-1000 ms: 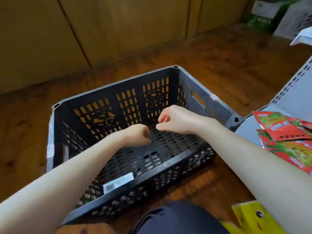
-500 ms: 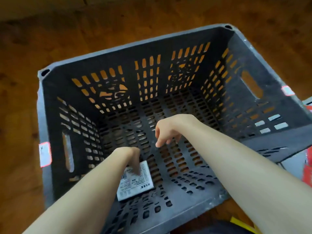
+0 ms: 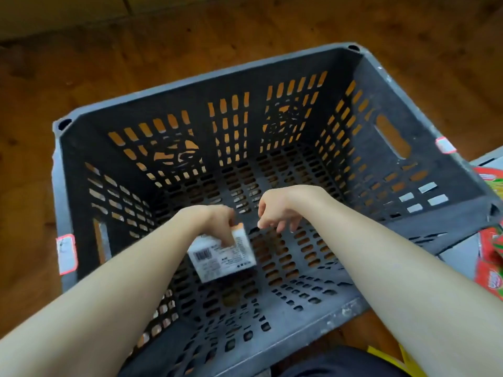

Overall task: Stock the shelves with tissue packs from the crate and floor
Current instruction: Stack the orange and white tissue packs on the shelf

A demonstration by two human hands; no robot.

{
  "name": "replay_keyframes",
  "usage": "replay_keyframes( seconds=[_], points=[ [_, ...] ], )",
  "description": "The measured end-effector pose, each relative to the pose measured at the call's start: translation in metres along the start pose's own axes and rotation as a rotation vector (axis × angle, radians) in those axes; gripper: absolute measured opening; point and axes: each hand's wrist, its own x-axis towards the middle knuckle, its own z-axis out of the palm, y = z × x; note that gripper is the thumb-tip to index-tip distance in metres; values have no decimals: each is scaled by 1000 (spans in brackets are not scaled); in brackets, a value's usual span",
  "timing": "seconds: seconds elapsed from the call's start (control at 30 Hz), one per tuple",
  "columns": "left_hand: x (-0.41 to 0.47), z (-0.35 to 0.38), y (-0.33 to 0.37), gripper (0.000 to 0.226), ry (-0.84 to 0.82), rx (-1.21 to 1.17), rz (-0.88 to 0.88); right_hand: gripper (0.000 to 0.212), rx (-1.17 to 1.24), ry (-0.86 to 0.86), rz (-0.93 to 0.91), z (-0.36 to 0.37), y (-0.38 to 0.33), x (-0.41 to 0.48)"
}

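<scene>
A dark grey slotted plastic crate [image 3: 190, 85] stands on the wooden floor below me. Both my arms reach down into it. My left hand [image 3: 215, 224] pinches the top edge of a small white tissue pack [image 3: 226, 257] with a barcode, tilted and lifted a little above the crate bottom. My right hand [image 3: 277, 210] hangs beside it, to the right, fingers loosely spread and pointing down, holding nothing. No other pack is visible in the crate.
Red and green snack packets [image 3: 490, 257] lie on a grey shelf surface [image 3: 460, 257] at the right edge. A yellow object [image 3: 408, 360] shows at the bottom right. Brown wooden floor [image 3: 81, 63] surrounds the crate; pale cabinets run along the top.
My view has tipped down over the crate. My left hand has closed on the tissue pack at the crate bottom and raised it; my right hand has opened and lowered beside it.
</scene>
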Motion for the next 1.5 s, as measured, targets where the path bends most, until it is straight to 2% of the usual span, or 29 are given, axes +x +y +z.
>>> replay_keyframes(
  seconds=[0.2, 0.3, 0.37, 0.47, 0.53, 0.6, 0.67, 0.73, 0.8, 0.9, 0.93, 1.0, 1.1, 1.2, 1.33, 1.4, 1.5],
  points=[
    [-44, -47, 36, 27, 501, -236, 285, 32, 413, 460, 46, -10, 20, -26],
    [-72, -61, 51, 23, 633, -519, 431, 39, 640, 625, 28, -15, 29, -48],
    [-92, -69, 60, 25, 593, -770, 546, 42, 779, 670, -21, -16, 35, -64],
    [-119, -75, 72, 26, 426, -1085, 681, 33, 1129, 559, -139, -15, 44, -91],
    [-131, -75, 83, 25, 395, -1215, 711, 33, 1338, 520, -240, -15, 47, -110],
    [-137, -74, 97, 28, 427, -1299, 708, 28, 1445, 618, -299, -17, 49, -127],
    [-142, -74, 116, 32, 478, -1456, 627, 17, 1491, 784, -313, -20, 48, -145],
    [-149, -73, 136, 22, 522, -1687, 474, 12, 1524, 945, -319, -22, 51, -163],
    [-157, -69, 157, 16, 566, -1798, 453, 8, 1586, 1044, -371, -23, 58, -179],
    [-172, -64, 192, 23, 584, -1729, 625, 6, 1590, 1169, -407, -19, 75, -205],
    [-177, -62, 205, 23, 606, -1686, 674, 11, 1585, 1215, -404, -16, 83, -216],
    [-186, -56, 232, 16, 696, -1593, 749, 22, 1566, 1330, -416, -10, 103, -240],
    [-196, -46, 275, 5, 820, -1473, 822, 25, 1517, 1506, -427, 2, 136, -273],
    [-203, -32, 320, 11, 818, -1444, 865, 24, 1491, 1595, -454, 17, 167, -303],
    [-215, -17, 375, 14, 777, -1374, 991, 23, 1302, 1669, -487, 40, 209, -343],
    [-220, -12, 394, 7, 771, -1296, 1028, 29, 1219, 1708, -468, 47, 226, -357],
    [-219, -11, 407, 15, 840, -1089, 1054, 37, 1116, 1764, -476, 47, 240, -364]
  ],
)
